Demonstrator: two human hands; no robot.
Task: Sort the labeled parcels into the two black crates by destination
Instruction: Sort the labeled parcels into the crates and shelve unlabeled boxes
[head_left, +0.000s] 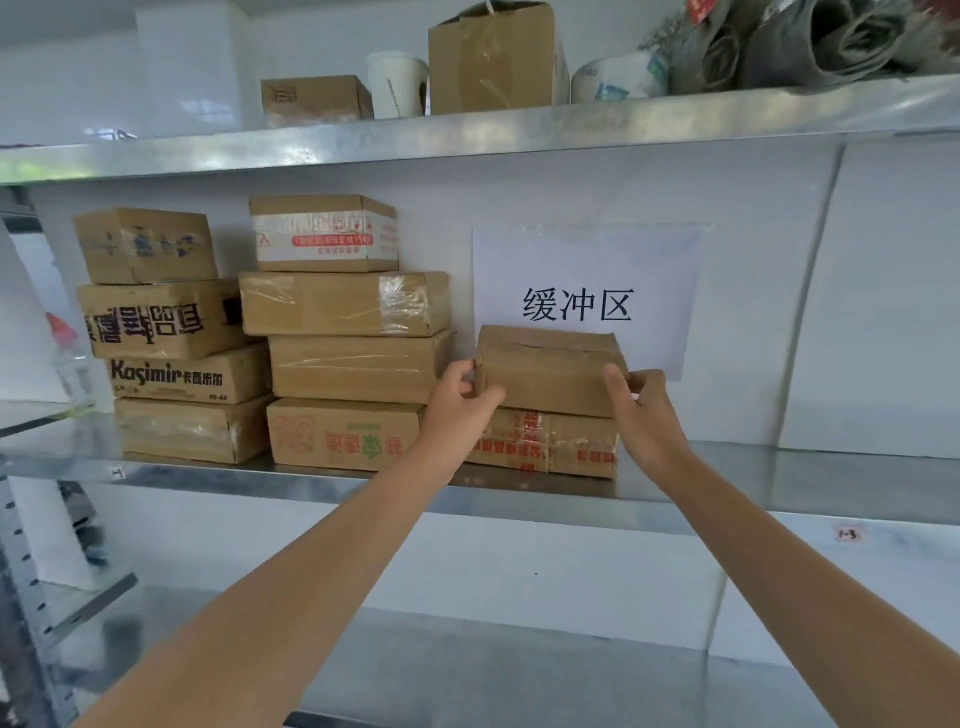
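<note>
I hold the plain brown cardboard parcel (545, 371) at its two short ends. My left hand (462, 397) curls round the left front corner with the thumb on the front face. My right hand (641, 402) pinches the right end, thumb in front and fingers bent behind. Neither hand is spread flat.

The parcel sits between my hands, on top of the red-printed cardboard box (550, 449), which stands on the steel shelf (779, 478).

Hazards:
- My left fingers lie in the narrow gap beside the stack of taped brown cartons (358, 364). A sideways pull could knock that stack.
- Dragging instead of lifting could draw the red-printed box toward the shelf edge.
- Tipping the far edge up could scrape the white paper sign (649, 260) behind the parcel.
- An end-only grip may slip if the load is heavy or uneven.
- No label shows on the visible faces and no black crate is in view. The destination cannot be read yet, so a mis-sort is possible.

Orientation: the long axis runs from hand to hand, parallel to the shelf front. The broad face with the seam points up and one long side faces me.
</note>
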